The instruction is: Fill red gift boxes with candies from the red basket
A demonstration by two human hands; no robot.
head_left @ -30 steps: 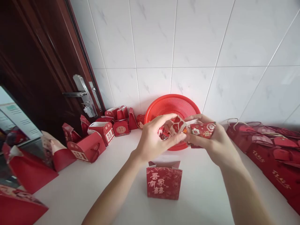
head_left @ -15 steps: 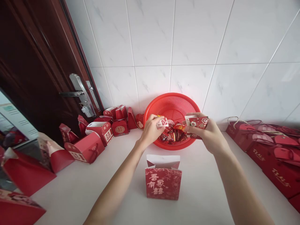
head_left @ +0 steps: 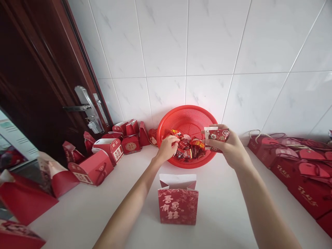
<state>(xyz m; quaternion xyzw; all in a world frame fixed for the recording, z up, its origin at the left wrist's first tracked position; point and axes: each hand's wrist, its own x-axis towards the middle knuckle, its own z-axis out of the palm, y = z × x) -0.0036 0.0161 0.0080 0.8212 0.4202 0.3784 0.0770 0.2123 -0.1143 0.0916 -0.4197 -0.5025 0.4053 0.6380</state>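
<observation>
A round red plastic basket [head_left: 192, 117] stands against the wall, with several wrapped candies [head_left: 185, 153] in its lower part. My left hand [head_left: 167, 149] is over the basket's left side, fingers pinched together; what they hold, if anything, is hidden. At the basket's right side, my right hand [head_left: 229, 143] is closed on red packets [head_left: 219, 135] with a floral print and a white edge. Nearer to me, between my forearms, an open-topped red paper box [head_left: 178, 207] with white characters stands upright on the white table.
Small red gift boxes [head_left: 131, 147] and larger red ones [head_left: 90, 167] line the left side. Red bags with handles [head_left: 293, 166] are packed along the right. Behind the basket is a tiled wall [head_left: 166, 90]; a dark wooden door [head_left: 46, 62] with a metal handle is at the left.
The small white and red packet in my left hand is no longer visible, and that hand has moved slightly lower. My right hand still holds its packets. The view has shifted slightly.
</observation>
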